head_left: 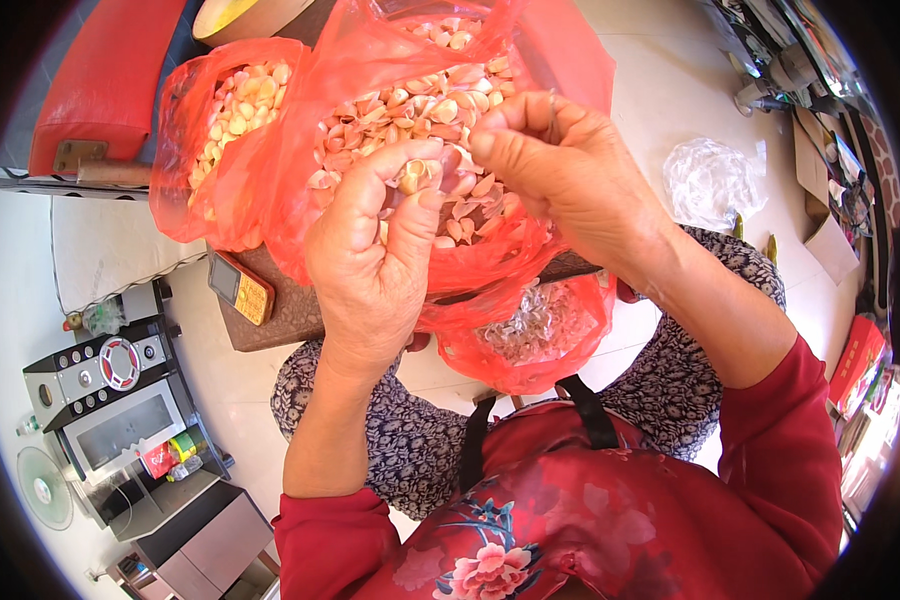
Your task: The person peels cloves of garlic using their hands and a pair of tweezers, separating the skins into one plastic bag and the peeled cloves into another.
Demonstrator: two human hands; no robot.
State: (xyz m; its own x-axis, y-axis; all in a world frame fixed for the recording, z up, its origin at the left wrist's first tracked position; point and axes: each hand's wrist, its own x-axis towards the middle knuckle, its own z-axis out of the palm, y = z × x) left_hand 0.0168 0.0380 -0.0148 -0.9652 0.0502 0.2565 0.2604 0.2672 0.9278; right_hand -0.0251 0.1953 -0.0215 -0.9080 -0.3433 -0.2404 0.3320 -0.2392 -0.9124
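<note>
My left hand (367,247) pinches a garlic clove (418,176) between thumb and bent fingers, with loose skin around the clove. To its right, my right hand (570,165) has its thumb and index finger together. Whether a bit of peel is between those fingertips cannot be made out. Both hands are above a large open red plastic bag (345,71) full of unpeeled garlic cloves (397,112). On the left, a smaller red bag (169,142) contains pale peeled cloves (247,105). Nearer my lap hangs another red bag (525,371) with papery garlic skins (536,322).
The bags rest on a brown stone-patterned table (292,307), where a keypad mobile phone (241,287) lies near the left corner. A crumpled clear plastic bag (712,184) lies on the tiled floor at right. A red padded seat (109,82) stands upper left.
</note>
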